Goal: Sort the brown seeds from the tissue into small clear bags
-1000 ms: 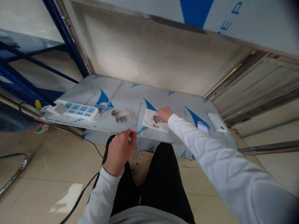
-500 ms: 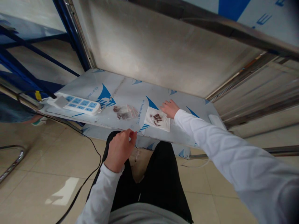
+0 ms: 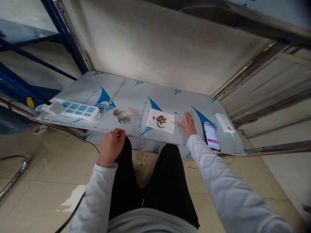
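Observation:
My right hand (image 3: 188, 124) rests with spread fingers at a clear plastic bag (image 3: 179, 121), to the right of a white square sheet (image 3: 151, 120). Small brown pieces (image 3: 161, 120) are heaped on that sheet, and one loose brown piece (image 3: 176, 113) lies beyond its right corner. Near the shelf's front edge, my left hand (image 3: 111, 145) is closed in a pinch; whatever its fingers hold is too small to make out. Clear zip bags (image 3: 126, 116) with dark contents lie beyond it, left of the sheet.
A white power strip (image 3: 80, 110) sits on the left of the film-covered shelf (image 3: 126, 94). At the right lie a phone (image 3: 211, 135) with a lit screen and a white flat device (image 3: 224, 123). A black cable (image 3: 73, 210) runs down to the floor. Part of another person (image 3: 14, 116) shows at far left.
My right hand has moved from the sheet's far right corner rightward to the clear bag, and its fingers have spread. My left hand, still pinched, has shifted left. The phone has come into view.

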Available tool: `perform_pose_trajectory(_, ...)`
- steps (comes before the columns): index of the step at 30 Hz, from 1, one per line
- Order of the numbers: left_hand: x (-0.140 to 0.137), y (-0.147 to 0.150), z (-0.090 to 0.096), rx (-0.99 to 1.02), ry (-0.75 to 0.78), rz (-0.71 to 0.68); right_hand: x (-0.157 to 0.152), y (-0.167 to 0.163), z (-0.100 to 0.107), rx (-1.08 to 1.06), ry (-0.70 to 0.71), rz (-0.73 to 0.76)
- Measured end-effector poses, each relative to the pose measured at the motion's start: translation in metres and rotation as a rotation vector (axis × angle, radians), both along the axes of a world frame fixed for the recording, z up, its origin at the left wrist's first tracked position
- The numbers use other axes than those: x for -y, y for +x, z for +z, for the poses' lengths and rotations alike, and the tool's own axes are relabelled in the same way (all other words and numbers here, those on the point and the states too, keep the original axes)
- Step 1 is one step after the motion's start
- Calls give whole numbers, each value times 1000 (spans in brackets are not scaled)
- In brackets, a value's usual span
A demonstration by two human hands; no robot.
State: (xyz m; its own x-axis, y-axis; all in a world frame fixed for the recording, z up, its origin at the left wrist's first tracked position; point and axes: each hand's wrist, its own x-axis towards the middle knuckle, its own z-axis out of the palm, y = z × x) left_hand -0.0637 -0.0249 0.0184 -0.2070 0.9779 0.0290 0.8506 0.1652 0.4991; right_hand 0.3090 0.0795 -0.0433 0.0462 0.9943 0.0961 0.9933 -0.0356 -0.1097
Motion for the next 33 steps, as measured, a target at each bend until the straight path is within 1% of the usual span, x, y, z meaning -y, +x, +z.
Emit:
perform_pose_trajectory(1, -4, -3, -3, 2, 30, 27, 0, -3, -3, -24, 4, 6)
perform_pose_trajectory(3, -11, -7, -6, 2, 74, 57, -1, -5, -8, -52, -3, -30)
perform_pose_trajectory(5, -14, -8, -7, -7, 93, 69, -3, -2, -12, -36, -2, -63)
perform_pose_trajectory(9, -12, -5, -10, -18, 73, 54, -2, 6, -19, 55, -60, -50)
perform_pose_trajectory(12, -10, -4, -12, -15, 59, 23, 0, 8, -20, 55, -105, -57)
perform_pose_trajectory(14, -9, -5, -11, -15, 59, 27, -4, 6, -14, 30, -59, -97)
perform_pose_trajectory(17, -9, -7, -9, -13, 42, 49, -23, -3, 3, 38, 92, -113)
perform_pose_trajectory(18, -9, -7, -9, -6, 32, 45, -32, -6, 9, 60, 114, -79)
perform_pose_trajectory(19, -8, -8, -8, 4, 24, 39, -43, -10, 15, 86, 104, -22)
perform_pose_trajectory(21, -7, -10, -9, 27, 17, 23, -65, -16, 21, 133, 27, 124)
perform_pose_trajectory(23, -6, -13, -10, 44, 19, 15, -83, -20, 24, 163, -55, 243)
perform_pose_trajectory(25, -4, -17, -13, 47, 23, 24, -94, -23, 24, 178, -85, 280)
perform_pose_trajectory(29, -1, -26, -17, 34, 23, 55, -97, -31, 29, 191, -55, 283)
perform_pose_trajectory(31, -4, -28, -20, 33, 30, 77, -91, -40, 33, 166, -16, 282)
perform_pose_trajectory(33, -14, -28, -24, 42, 66, 102, -80, -54, 35, 120, 18, 304)
